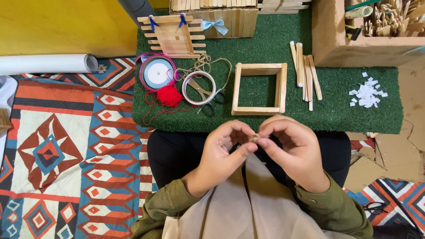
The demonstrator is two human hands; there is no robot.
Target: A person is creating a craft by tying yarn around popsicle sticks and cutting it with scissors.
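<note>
My left hand (223,150) and my right hand (294,148) meet over my lap, fingertips pinched together on a small tan piece (255,138), possibly a bit of twine or wood; most of it is hidden by my fingers. Just beyond my hands, on the green turf mat (336,115), lies a square frame of wooden craft sticks (259,88). A loose bundle of craft sticks (304,73) lies to its right.
On the mat's left are a ribbon spool (156,73), a red yarn ball (169,95), a tape roll (199,87), scissors (210,99) and twine. A stick panel (173,36), a stick house with a blue bow, white paper bits (366,94), a cardboard box (354,42), a patterned rug.
</note>
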